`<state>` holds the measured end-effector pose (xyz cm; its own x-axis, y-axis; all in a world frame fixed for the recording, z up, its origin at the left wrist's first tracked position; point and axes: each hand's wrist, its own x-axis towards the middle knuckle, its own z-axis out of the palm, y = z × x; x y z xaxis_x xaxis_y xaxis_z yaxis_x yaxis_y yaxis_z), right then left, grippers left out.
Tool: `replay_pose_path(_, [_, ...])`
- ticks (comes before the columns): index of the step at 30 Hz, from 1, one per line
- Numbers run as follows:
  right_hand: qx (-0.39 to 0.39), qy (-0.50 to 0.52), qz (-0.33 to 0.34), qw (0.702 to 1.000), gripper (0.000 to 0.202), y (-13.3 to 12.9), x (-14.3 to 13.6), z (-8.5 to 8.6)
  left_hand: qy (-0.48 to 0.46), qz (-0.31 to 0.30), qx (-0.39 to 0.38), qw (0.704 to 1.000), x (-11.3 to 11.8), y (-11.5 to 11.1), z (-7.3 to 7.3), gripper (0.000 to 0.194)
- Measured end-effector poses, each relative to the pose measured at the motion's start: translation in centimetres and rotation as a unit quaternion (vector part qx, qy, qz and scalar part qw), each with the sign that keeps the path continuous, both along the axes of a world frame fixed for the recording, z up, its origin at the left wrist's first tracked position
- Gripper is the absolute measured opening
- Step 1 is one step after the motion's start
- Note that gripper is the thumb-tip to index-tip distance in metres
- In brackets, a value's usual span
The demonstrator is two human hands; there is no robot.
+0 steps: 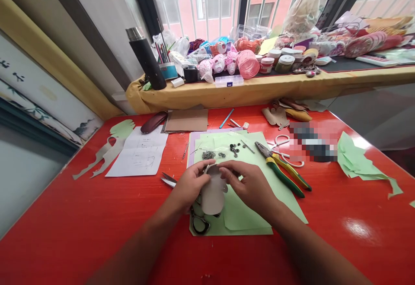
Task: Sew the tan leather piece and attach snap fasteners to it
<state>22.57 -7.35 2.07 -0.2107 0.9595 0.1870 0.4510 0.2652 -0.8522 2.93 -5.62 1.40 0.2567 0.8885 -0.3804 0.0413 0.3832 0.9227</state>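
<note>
A small grey-beige piece with a rounded lower end hangs between my hands over green paper sheets. My left hand pinches its upper left edge. At its upper right edge, my right hand has thumb and forefinger pressed together on it. Dark-handled scissors lie partly hidden under the piece and my left hand, blades pointing left. Just beyond my hands are a pile of small metal parts and several black round snaps.
Pliers with green-yellow handles and white scissors lie to the right. Paper with drawings, a dark red case and brown sheets are at the left back. Green scraps lie far right; a cluttered sill stands behind.
</note>
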Motion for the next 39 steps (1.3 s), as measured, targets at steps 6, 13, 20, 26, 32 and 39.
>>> replay_pose_path(6, [0.099,-0.041,-0.042,0.993,0.019,0.5,0.7,0.1,-0.158,0.012,-0.114,0.981,0.4,0.3,0.9,0.052])
replay_pose_path(13, [0.038,-0.049,-0.042,0.997,0.014,0.6,0.7,0.2,-0.171,-0.066,-0.133,0.974,0.3,0.2,0.6,0.042])
replay_pose_path(20, [-0.049,-0.013,-0.030,0.998,0.011,0.5,0.7,0.4,-0.043,-0.074,-0.043,0.995,0.5,0.0,0.1,0.048])
replay_pose_path(26, [-0.061,0.013,-0.020,0.998,0.013,0.4,0.7,0.6,0.118,-0.082,0.060,0.988,-0.1,-0.1,-0.2,0.036])
replay_pose_path(32, [-0.050,-0.017,-0.007,0.999,0.011,0.2,0.5,0.4,0.164,-0.113,0.087,0.976,-0.2,-0.2,0.0,0.030])
replay_pose_path(39, [-0.028,-0.034,0.003,0.999,0.013,0.3,0.6,0.2,0.149,-0.138,0.089,0.975,-0.1,-0.2,0.0,0.026])
